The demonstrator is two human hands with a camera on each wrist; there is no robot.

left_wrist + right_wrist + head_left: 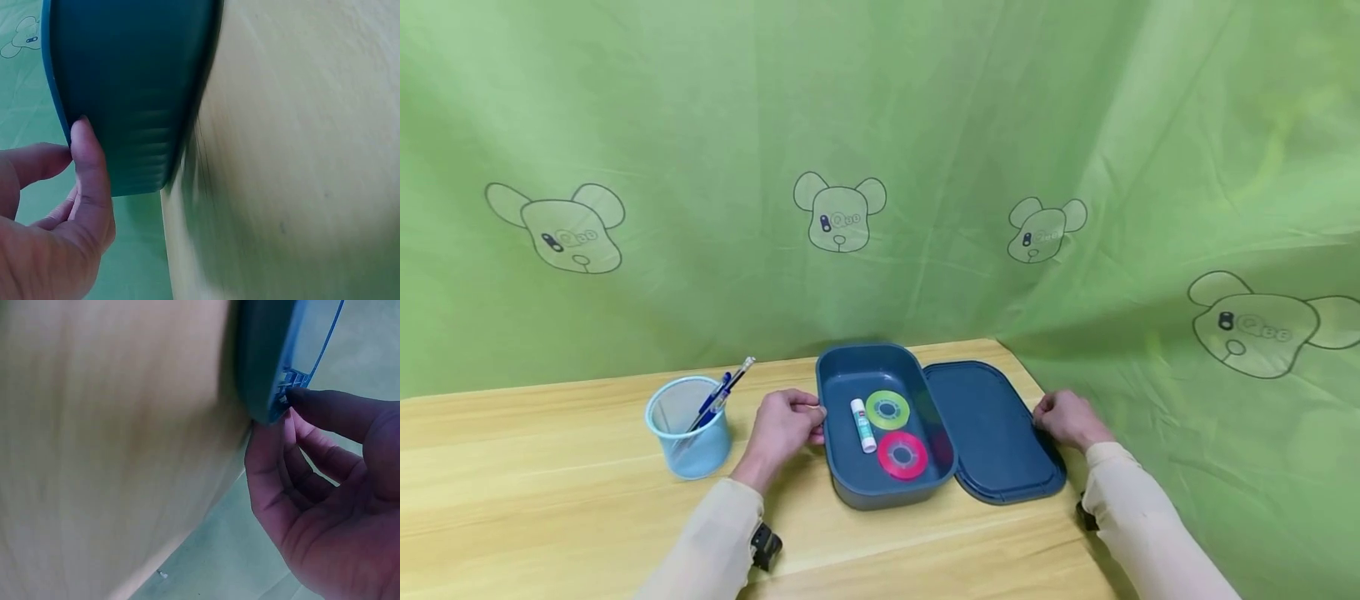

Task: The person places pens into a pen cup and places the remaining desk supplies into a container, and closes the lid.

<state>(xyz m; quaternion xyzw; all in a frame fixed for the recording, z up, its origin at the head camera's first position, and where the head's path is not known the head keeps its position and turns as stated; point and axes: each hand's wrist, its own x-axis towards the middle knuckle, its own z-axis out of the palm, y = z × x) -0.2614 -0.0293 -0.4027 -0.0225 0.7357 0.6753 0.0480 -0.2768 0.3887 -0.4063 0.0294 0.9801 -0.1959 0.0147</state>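
A dark blue plastic box (pixel 887 501) stands uncovered on the wooden table. Inside it lie a glue stick (pixel 863 427), a yellow-green tape roll (pixel 887 409) and a pink tape roll (pixel 902 455). My left hand (pixel 784 427) pinches the box's left rim between thumb and fingers; the left wrist view shows this grip on the box wall (pixel 125 81). To the right of the box lies its flat dark blue lid (pixel 988 425). My right hand (pixel 1069 418) pinches the lid's right edge, its thumb on top and fingers below in the right wrist view.
A light blue mesh pen cup (pixel 696 450) with several pens (pixel 713 402) stands left of the box. Green curtains (pixel 715 292) with bear drawings hang behind the wooden table (pixel 550 517) and along its right side.
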